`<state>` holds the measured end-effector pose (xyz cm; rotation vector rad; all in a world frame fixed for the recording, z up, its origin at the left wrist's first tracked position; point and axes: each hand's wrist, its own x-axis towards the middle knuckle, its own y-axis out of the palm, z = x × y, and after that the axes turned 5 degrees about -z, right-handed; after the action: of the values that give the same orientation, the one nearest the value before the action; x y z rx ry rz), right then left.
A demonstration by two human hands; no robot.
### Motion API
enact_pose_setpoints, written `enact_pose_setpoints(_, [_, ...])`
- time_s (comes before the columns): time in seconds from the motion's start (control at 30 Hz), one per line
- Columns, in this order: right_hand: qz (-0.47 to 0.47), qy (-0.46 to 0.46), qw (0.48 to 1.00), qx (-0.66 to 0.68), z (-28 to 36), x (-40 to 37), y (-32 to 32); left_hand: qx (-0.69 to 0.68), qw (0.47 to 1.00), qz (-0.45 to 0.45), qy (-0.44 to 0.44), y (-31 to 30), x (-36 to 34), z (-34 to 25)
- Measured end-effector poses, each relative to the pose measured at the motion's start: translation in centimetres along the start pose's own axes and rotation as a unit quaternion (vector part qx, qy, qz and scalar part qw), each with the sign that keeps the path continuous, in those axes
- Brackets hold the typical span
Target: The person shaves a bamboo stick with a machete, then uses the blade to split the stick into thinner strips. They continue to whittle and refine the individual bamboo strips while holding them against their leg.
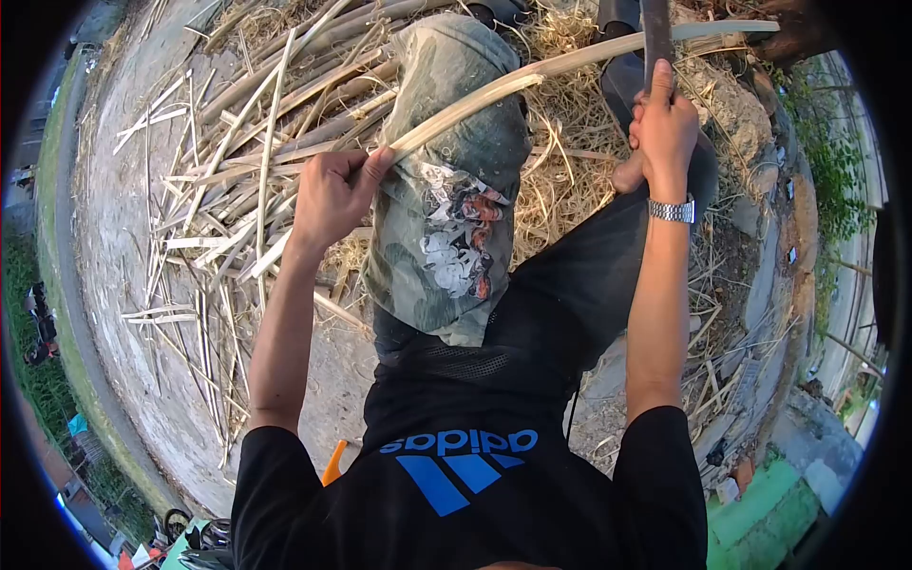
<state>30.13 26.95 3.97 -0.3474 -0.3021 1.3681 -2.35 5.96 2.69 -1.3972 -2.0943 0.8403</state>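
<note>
Bamboo strip (pixel 532 74) lies slanted across the cloth (pixel 446 190) padding the raised knee. Left hand (pixel 332 195) is closed tight round its near end. Right hand (pixel 665 123) is fisted on a dark blade (pixel 656 28) that meets the strip near its far end. Progress, as a judgement: this 1 strip looks mid-work, with the blade still on it. The big pile (pixel 237 142) of slats on the left suggests many are already cut, and I cannot tell how many are left. Dry shavings (pixel 560 171) litter the ground under the legs. The surface is bare concrete (pixel 114 247). It is outdoors, with grass at the edges and a wall on the right.
</note>
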Motion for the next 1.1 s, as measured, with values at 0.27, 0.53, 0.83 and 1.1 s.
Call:
enact_pose_setpoints(0.27, [0.212,-0.054,0.976,-0.023,0.3,-11.8,5.7,0.078,0.994,0.054,-0.046,-1.3,0.2,-3.0])
enact_pose_setpoints(0.53, [0.111,-0.034,0.992,-0.046,-1.2,-6.7,2.8,0.236,0.967,-0.093,-0.007,-8.3,-7.8,0.9])
enact_pose_setpoints(0.83, [0.161,-0.012,0.986,-0.034,0.1,-8.3,5.4,0.05,0.99,-0.072,-0.111,-5.2,-7.0,1.8])
enact_pose_setpoints(1.1, [0.106,-0.006,0.994,0.005,-0.5,-5.3,4.0,0.067,0.988,-0.054,-0.127,-5.3,-5.6,2.1])
